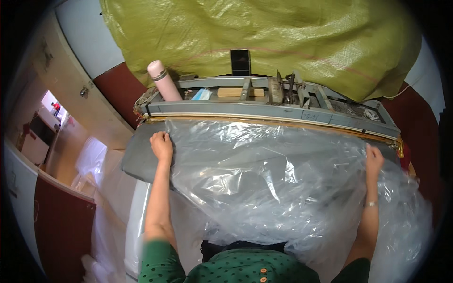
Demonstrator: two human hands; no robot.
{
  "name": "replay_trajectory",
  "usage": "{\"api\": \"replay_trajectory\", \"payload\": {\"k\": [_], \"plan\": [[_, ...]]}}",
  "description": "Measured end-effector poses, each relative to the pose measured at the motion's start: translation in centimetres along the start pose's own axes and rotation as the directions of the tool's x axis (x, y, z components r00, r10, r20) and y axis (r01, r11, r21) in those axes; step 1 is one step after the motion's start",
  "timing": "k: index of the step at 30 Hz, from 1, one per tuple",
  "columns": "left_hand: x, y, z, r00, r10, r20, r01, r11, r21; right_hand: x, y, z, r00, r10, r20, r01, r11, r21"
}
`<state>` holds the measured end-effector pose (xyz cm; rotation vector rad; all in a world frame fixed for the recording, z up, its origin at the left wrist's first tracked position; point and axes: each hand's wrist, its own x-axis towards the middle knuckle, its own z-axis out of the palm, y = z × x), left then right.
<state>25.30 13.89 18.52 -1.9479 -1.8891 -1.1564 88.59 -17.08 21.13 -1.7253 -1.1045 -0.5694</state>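
A big clear plastic sheet point(264, 184) lies crumpled over a grey padded work surface point(139, 158). My left hand point(162, 145) rests at the sheet's far left corner, fingers curled on its edge against the grey pad. My right hand point(374, 158) grips the sheet's far right edge, partly seen through the plastic. Both arms reach forward and wide apart, with the sheet spread between them. A thin bracelet sits on my right wrist.
A grey metal rack point(269, 111) runs along the far side, holding a pink bottle point(163, 80), a blue packet, a wood block and metal tools point(288, 89). A large green woven sack point(264, 37) looms behind. A doorway opens at the left.
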Motion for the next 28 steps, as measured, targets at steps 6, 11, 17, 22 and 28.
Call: {"api": "replay_trajectory", "payload": {"k": [6, 11, 17, 22, 28], "plan": [[-4.2, 5.5, -1.0, 0.988, 0.106, 0.108, -0.026, 0.823, -0.567, -10.3, 5.3, -13.5, 0.992, 0.112, -0.051, -0.123, 0.885, -0.449], [-10.8, 13.6, -3.2, 0.819, 0.172, 0.548, 0.488, 0.293, -0.822, -30.4, 17.3, -21.7, 0.683, 0.600, 0.416, -0.191, 0.697, -0.691], [-10.4, 17.6, -8.2, 0.716, 0.317, 0.622, 0.623, 0.112, -0.774, -26.8, 17.5, -22.5, 0.196, 0.813, 0.549, 0.178, 0.521, -0.835], [-8.5, 16.0, -13.2, 0.794, 0.195, 0.576, 0.572, 0.083, -0.816, -2.7, -4.8, -15.0, 0.792, 0.170, 0.586, 0.135, 0.888, -0.439], [-9.0, 12.6, -16.3, 0.895, 0.190, 0.404, 0.340, 0.297, -0.892, 4.4, -33.6, -1.6, 0.466, -0.503, 0.727, -0.028, 0.814, 0.581]]}}
